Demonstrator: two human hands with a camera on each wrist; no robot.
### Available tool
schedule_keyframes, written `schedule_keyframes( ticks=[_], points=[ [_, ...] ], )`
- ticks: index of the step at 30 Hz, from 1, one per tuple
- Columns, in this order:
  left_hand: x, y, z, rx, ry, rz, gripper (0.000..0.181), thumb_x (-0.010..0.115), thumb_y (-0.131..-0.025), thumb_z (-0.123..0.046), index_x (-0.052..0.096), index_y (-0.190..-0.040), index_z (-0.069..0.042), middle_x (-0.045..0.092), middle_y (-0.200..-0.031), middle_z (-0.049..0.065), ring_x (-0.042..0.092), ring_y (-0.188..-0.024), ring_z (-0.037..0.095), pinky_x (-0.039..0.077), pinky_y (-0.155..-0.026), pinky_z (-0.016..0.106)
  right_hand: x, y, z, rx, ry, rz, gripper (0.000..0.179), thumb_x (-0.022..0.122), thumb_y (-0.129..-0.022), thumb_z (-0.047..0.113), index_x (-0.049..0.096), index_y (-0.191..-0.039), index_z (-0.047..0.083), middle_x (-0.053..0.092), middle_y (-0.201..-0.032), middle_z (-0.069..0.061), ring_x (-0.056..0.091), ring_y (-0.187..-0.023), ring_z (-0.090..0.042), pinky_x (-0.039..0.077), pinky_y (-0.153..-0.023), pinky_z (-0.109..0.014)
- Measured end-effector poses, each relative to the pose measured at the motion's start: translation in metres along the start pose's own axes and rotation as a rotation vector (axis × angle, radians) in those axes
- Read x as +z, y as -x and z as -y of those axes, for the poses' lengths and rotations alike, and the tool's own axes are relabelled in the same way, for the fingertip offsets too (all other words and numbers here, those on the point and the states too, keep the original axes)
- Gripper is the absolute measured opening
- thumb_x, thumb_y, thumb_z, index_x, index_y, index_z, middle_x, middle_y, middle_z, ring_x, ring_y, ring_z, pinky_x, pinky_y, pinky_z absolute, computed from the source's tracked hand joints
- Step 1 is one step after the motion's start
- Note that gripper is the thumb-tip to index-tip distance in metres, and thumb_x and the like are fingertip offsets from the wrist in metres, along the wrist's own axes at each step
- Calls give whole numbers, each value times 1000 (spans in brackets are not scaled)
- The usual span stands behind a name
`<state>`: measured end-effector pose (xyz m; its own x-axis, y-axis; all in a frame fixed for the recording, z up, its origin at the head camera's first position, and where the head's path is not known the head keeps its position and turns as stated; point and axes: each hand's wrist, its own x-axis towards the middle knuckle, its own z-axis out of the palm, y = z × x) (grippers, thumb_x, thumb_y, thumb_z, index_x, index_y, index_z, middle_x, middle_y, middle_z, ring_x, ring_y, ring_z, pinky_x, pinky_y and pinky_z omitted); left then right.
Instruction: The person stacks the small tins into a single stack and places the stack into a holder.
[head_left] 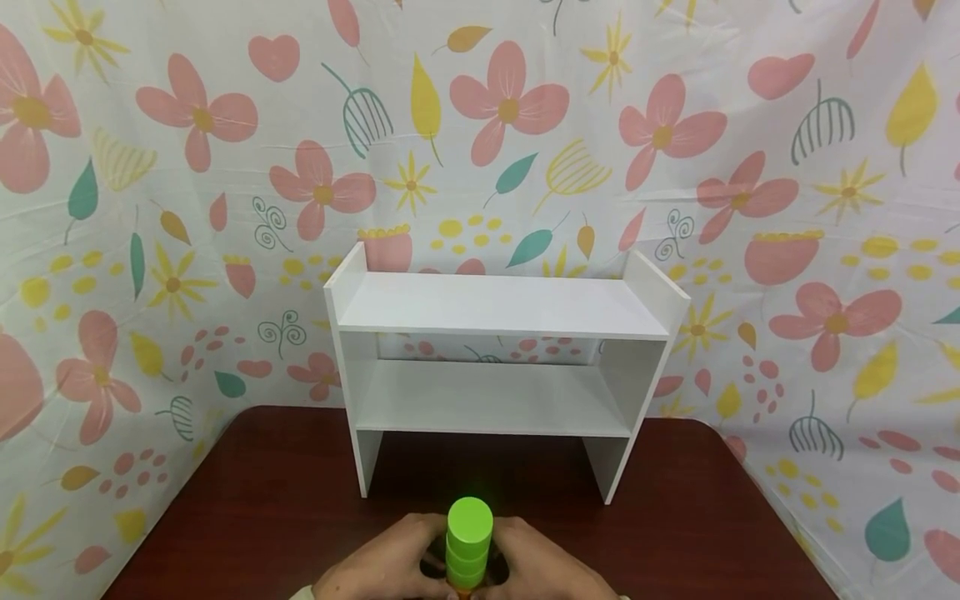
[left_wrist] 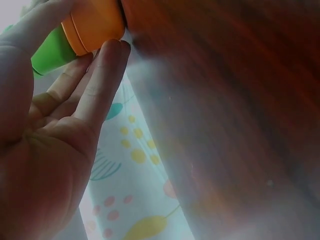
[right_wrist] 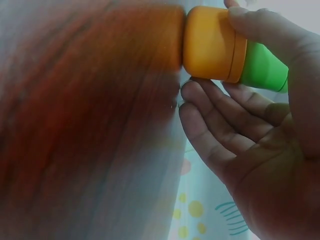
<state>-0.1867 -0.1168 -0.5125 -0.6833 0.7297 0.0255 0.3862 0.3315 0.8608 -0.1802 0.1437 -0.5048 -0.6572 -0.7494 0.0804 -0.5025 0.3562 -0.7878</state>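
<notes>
A small green-and-orange container [head_left: 469, 537], perhaps a bottle, stands upright at the near side of the table. Its green upper part is stepped in rings with a flat round top; the orange lower part [right_wrist: 209, 44] shows in both wrist views, its base at the wood. From the left, my left hand [head_left: 386, 554] holds it between thumb and fingertips. My right hand [head_left: 543, 562] grips the opposite side the same way, its thumb on the orange part and the fingertips beneath. In the head view the hands hide most of the orange part.
Behind the hands a white two-tier shelf [head_left: 495, 331] with raised side panels stands on the dark reddish-brown table [head_left: 277, 492]. A white cloth [head_left: 480, 192] printed with flowers and leaves hangs around the table's back and sides.
</notes>
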Motion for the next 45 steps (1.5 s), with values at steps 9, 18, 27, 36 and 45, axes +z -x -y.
schedule_keyframes(
  ticks=[9,18,27,36,45],
  points=[
    [-2,-1,0,45,-4,-5,56,94,-83,-27,66,-131,-31,69,-120,-16,67,-108,2,60,-81,21,-1,1,3,-4,47,-19,43,89,-86,35,68,-123,42,72,-112,21,69,-98,-1,58,-86,-28],
    [-5,0,-4,79,-11,-8,59,93,-84,-26,64,-135,-26,68,-124,-13,67,-110,3,60,-81,20,-5,0,9,1,83,-16,42,89,-86,36,67,-122,42,71,-111,23,68,-99,0,58,-87,-29],
    [-12,0,-15,116,-40,-24,56,92,-85,-31,65,-134,-25,70,-122,-12,68,-109,3,60,-82,20,-15,-4,13,-119,168,-18,40,85,-90,37,64,-124,38,69,-116,23,66,-104,3,58,-90,-26],
    [-17,-3,-23,94,-40,-20,56,92,-85,-31,65,-134,-22,70,-121,-12,70,-106,3,60,-80,20,-22,-2,20,-149,241,-54,43,87,-88,36,64,-124,35,68,-116,22,65,-103,3,59,-89,-28],
    [-22,-4,-37,88,-39,-25,55,93,-85,-31,66,-132,-23,70,-118,-12,71,-101,4,61,-79,21,-30,-2,26,-165,232,-54,43,86,-90,36,63,-126,36,68,-118,22,65,-108,2,60,-93,-32]
  ],
)
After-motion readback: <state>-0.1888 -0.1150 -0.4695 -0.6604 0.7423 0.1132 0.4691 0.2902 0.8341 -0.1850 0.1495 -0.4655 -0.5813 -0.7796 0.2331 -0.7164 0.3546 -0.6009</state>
